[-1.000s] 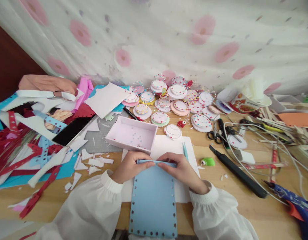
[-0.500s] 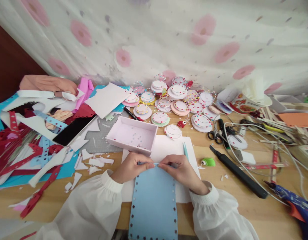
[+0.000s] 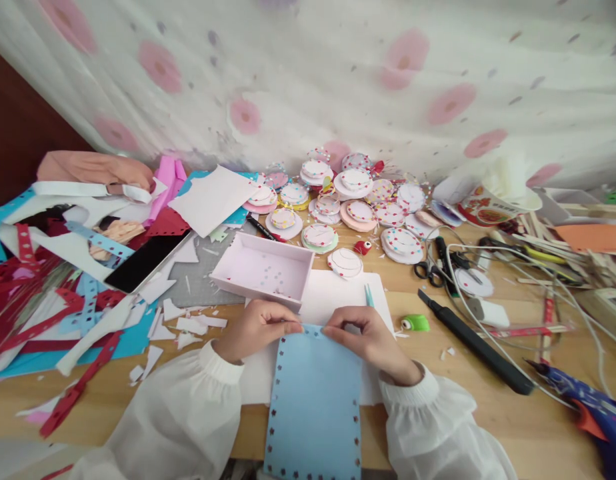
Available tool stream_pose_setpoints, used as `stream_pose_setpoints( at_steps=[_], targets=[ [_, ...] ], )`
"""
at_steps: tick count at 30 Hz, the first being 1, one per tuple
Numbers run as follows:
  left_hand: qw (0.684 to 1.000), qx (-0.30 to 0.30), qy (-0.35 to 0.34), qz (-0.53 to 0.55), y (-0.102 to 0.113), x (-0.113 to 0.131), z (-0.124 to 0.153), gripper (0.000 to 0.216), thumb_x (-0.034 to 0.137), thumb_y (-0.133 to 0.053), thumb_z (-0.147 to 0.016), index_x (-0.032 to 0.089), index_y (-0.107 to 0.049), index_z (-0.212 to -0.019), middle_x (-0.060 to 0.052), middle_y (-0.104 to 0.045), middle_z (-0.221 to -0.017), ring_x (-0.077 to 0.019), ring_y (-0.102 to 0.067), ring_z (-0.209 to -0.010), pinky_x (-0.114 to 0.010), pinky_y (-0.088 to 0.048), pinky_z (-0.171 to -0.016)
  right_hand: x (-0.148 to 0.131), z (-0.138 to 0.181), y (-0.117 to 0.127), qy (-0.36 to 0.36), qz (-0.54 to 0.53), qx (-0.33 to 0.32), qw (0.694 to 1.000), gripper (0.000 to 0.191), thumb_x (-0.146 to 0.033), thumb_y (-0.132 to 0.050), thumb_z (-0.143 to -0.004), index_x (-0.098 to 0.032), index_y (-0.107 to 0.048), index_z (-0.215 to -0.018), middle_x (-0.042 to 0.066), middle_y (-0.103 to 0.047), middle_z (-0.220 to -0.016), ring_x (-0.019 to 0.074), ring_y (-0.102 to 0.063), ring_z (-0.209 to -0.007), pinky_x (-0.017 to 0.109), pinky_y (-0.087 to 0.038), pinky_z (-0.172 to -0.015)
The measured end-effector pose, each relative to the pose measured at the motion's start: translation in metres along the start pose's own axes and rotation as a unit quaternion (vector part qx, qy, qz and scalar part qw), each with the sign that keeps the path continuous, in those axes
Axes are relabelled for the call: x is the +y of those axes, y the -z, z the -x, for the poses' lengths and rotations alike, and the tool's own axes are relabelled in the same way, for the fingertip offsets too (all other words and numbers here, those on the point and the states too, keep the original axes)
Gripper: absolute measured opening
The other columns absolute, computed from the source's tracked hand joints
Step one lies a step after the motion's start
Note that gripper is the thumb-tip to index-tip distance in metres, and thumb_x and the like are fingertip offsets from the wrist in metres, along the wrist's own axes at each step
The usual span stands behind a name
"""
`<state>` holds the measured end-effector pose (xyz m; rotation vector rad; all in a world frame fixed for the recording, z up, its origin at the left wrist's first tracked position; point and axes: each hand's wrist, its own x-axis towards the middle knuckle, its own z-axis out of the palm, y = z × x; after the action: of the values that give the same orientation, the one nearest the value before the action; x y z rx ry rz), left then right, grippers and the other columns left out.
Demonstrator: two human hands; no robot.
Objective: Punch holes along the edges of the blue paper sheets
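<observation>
A light blue sheet (image 3: 315,400) with small flower-shaped holes along its edges hangs between my hands, its lower end past the table's front edge. Its top edge is pinched by my left hand (image 3: 263,331), thumb against fingers, near the upper left. My right hand (image 3: 371,340) pinches the same edge toward the upper right. Under the sheet lies white paper (image 3: 338,293), and at its right side are light teal tweezers (image 3: 369,295), partly hidden by my right hand. Just beyond my left hand stands a shallow pale pink box (image 3: 263,267) with small bits inside.
Beaded round paper pieces (image 3: 355,183) crowd the back. At left, a phone (image 3: 148,260) lies among paper scraps. On the right are a green punch (image 3: 415,323), a black utility knife (image 3: 478,343), scissors (image 3: 431,272), a white cable and a blue glue gun (image 3: 583,400).
The blue sheet has shifted slightly right, and more of its holed top edge shows. My hands have moved a little farther apart along that edge, both still pinching it.
</observation>
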<state>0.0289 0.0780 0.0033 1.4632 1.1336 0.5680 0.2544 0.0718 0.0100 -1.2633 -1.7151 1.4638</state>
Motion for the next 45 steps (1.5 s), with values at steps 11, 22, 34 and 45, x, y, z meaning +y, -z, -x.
stream_pose_setpoints(
  at_steps=[11,22,34,45],
  targets=[
    [0.999,-0.026,-0.033,-0.014,-0.002,0.005,0.003,0.025,0.034,-0.062,-0.081,0.011,-0.070,-0.074,-0.004,-0.066,-0.065,-0.0129,-0.056,-0.059,-0.020,-0.044,-0.055,0.003,0.000,-0.003,0.005,0.005,-0.010,1.000,0.027,-0.037,-0.064,-0.080,-0.015,-0.064,-0.064,0.002,-0.060,-0.062,0.0125,-0.051,-0.059,0.024,-0.040,-0.055],
    [0.995,-0.010,-0.077,-0.061,-0.006,0.009,0.001,0.019,0.027,-0.061,-0.080,0.012,-0.070,-0.072,-0.004,-0.070,-0.070,-0.0146,-0.062,-0.066,-0.021,-0.047,-0.063,0.010,-0.006,-0.011,0.006,-0.016,-0.040,0.999,0.028,-0.041,-0.063,-0.081,-0.015,-0.067,-0.070,0.001,-0.063,-0.066,0.0121,-0.053,-0.061,0.023,-0.042,-0.056],
    [0.997,-0.049,-0.049,-0.027,-0.005,0.011,0.000,0.020,0.030,-0.063,-0.079,0.012,-0.071,-0.076,-0.005,-0.070,-0.073,-0.0150,-0.061,-0.068,-0.022,-0.048,-0.064,0.013,-0.004,-0.010,0.032,0.020,-0.050,0.998,0.033,-0.045,-0.060,-0.083,-0.016,-0.069,-0.070,0.002,-0.066,-0.067,0.0138,-0.055,-0.062,0.023,-0.043,-0.057],
    [1.000,0.002,-0.014,-0.003,-0.004,0.008,-0.001,0.022,0.032,-0.065,-0.078,0.011,-0.071,-0.072,-0.005,-0.069,-0.069,-0.0147,-0.059,-0.064,-0.021,-0.045,-0.059,0.010,-0.002,0.001,0.028,0.033,-0.029,0.999,0.042,-0.045,-0.054,-0.086,-0.015,-0.057,-0.057,-0.003,-0.042,-0.053,0.0091,-0.034,-0.051,0.023,-0.027,-0.047]
  ],
)
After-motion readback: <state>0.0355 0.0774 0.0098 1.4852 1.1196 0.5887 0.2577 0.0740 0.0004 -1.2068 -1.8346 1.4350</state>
